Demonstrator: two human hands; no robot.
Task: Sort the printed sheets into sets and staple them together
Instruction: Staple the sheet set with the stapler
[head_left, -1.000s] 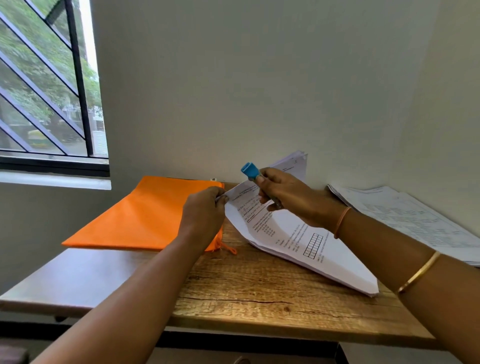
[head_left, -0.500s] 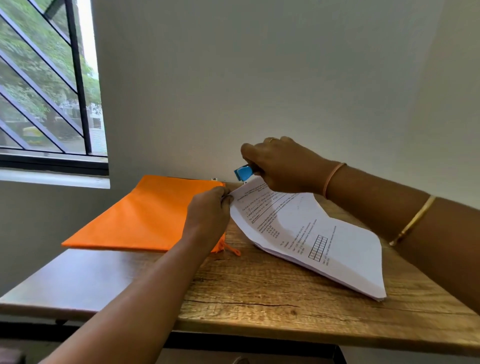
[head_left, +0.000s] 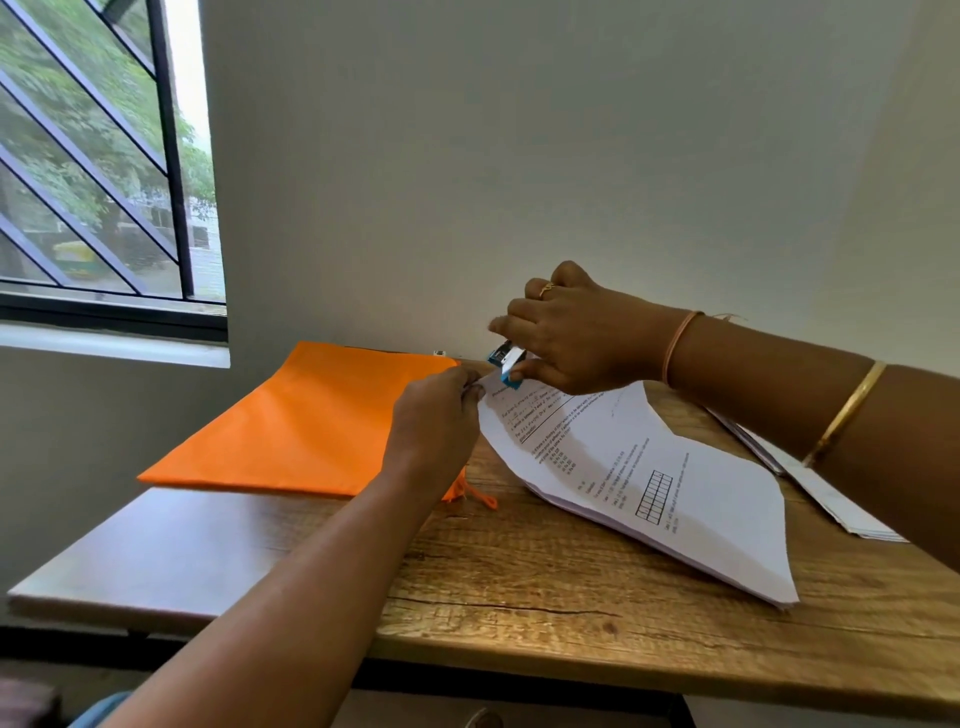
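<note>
Starting at the near edge of the wooden tabletop (head_left: 519, 613), with both forearms reaching in over it. Lying just beyond, right of centre: a set of printed sheets (head_left: 701, 509), text and a small grid facing up, near corner resting on the wood, far corner being lifted. Lying flat to the left, touching nothing but the wood and passing under the left wrist: an orange cloth bag (head_left: 311, 421), its drawstring (head_left: 480, 499) trailing out at the near right corner, mouth and contents not being shown, so impossible to tell what is inside. Pinching the raised far corner of the set with the left hand (head_left: 436, 415), thumb and curled fingers closing on the paper's edge. Gripping a blue and silver stapler (head_left: 506, 366) with the right hand (head_left: 582, 338), fingers curling over it and thumb pressing beneath, right at that same corner. Lying farther right, partly hidden under the right forearm: a second pile of sheets (head_left: 841, 509). Standing behind everything: a pale wall (head_left: 519, 156) and a barred window (head_left: 104, 156).
</note>
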